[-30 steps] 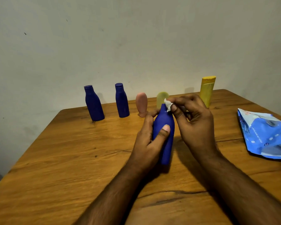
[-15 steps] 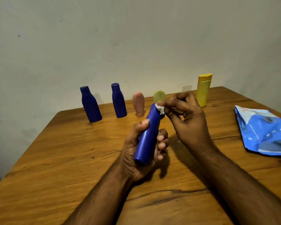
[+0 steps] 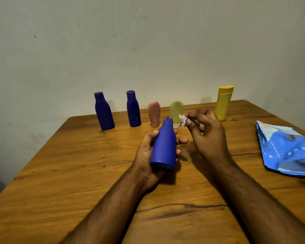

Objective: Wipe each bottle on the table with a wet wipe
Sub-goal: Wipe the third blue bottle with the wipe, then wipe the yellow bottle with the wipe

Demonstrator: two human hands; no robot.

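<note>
Six bottles to account for on the wooden counter [image 3: 60, 173]. Found two dark blue bottles, the first dark blue bottle [image 3: 104, 111] and the second dark blue bottle [image 3: 133, 110], upright at the far left near the wall, with a pink tube [image 3: 154, 112] standing on its cap just beside them.

Saw the left hand [image 3: 145, 155] wrapped round the body of the held blue bottle [image 3: 164, 148], lifted off the counter and tilted, base toward the camera and cap pointing away. Noted a pale green tube [image 3: 176, 110] standing behind it.

Saw a small crumpled wet wipe [image 3: 182, 119] pinched between thumb and fingertips of the right hand [image 3: 208, 136], just beside the cap but apart from it. Passed a yellow bottle [image 3: 223, 104] upright further right, then the blue wipes pack [image 3: 285, 148] lying at the counter's right edge.

Judged the step in hand to be wiping the held bottle. Thought it best to bring the wipe back onto the cap and neck, drag it down the body, and roll the bottle in the left palm so that every side gets covered. Reckoned so small a wad would clean little per pass; advised spreading it wider. Advised a firm left grip too, since damp plastic may slip.
</note>
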